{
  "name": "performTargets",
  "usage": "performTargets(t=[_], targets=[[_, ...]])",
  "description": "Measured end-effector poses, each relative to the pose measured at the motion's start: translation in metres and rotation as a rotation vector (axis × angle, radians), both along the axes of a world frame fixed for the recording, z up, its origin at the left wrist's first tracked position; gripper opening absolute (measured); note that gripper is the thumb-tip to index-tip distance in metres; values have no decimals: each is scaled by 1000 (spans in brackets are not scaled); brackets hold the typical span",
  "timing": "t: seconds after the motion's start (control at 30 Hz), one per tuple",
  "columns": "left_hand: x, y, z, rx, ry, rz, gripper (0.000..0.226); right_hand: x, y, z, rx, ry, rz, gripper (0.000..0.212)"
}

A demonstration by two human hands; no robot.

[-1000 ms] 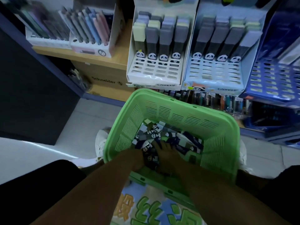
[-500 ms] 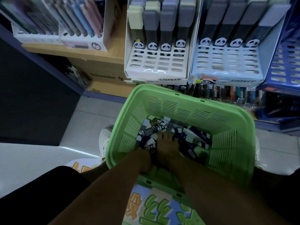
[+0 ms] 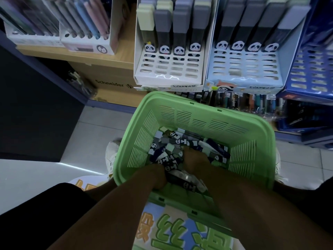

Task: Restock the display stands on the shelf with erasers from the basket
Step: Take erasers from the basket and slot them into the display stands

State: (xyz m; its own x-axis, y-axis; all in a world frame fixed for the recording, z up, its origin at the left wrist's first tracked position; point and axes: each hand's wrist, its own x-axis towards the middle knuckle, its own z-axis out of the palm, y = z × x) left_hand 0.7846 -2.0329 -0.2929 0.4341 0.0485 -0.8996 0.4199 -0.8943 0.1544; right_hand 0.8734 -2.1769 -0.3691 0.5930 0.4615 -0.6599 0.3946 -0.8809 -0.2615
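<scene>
A green plastic basket point(image 3: 198, 103) sits below me, holding several panda-print erasers point(image 3: 167, 147) in a loose pile. My left hand point(image 3: 155, 175) is curled at the near side of the pile, with erasers showing against its fingers. Deeper in the pile lies my right hand point(image 3: 195, 160), its fingertips buried and hidden among the erasers. On the shelf ahead stand a white display stand point(image 3: 169, 69) and a light blue display stand point(image 3: 248, 73), each with columns of erasers behind panda faces and bare slotted fronts.
A dark blue stand point(image 3: 313, 69) is at the right. Pen displays point(image 3: 86, 33) fill the shelf's left, above a Schneider cardboard box point(image 3: 111, 83). Pens line the lower shelf point(image 3: 252, 103). My white shoe point(image 3: 111, 150) and a printed floor sticker point(image 3: 171, 231) lie beside and under the basket.
My view has moved closer to the shelf and basket. My right hand has shifted slightly forward in the pile; my left hand stays curled at the near side.
</scene>
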Motion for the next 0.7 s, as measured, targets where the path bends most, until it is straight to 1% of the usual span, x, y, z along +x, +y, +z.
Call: performTargets(t=[0.1,0.17,0.23,0.3,0.33,0.4,0.43,0.47,0.5,0.53,0.57,0.63,0.7], targets=[[0,-2,4,-11,-23,28,35,5,-9,0,50,21,-131,65],[-1,-2,3,-40,-40,82,36,7,-14,-4,128,61,-233,57],[0,-2,1,-79,-63,183,39,8,-12,-2,204,113,-331,42],[4,-4,4,-151,-111,342,39,10,-2,11,298,208,-484,31],[7,-7,7,-206,-141,458,40,10,5,19,370,283,-571,26],[11,-14,16,-350,-170,708,46,12,20,38,444,414,-775,13],[12,-18,18,-422,-158,811,53,13,26,49,466,484,-881,17],[13,-23,20,-488,-146,866,56,14,30,57,515,562,-964,27],[14,-29,22,-548,-143,901,52,14,34,66,580,629,-1008,35],[14,-33,23,-599,-157,953,45,12,37,76,652,681,-1038,37],[16,-37,27,-630,-184,1038,38,12,39,80,681,690,-1033,37],[20,-42,31,-649,-238,1204,31,14,41,88,652,634,-941,29],[23,-45,36,-637,-284,1276,29,17,42,95,639,612,-849,32]])
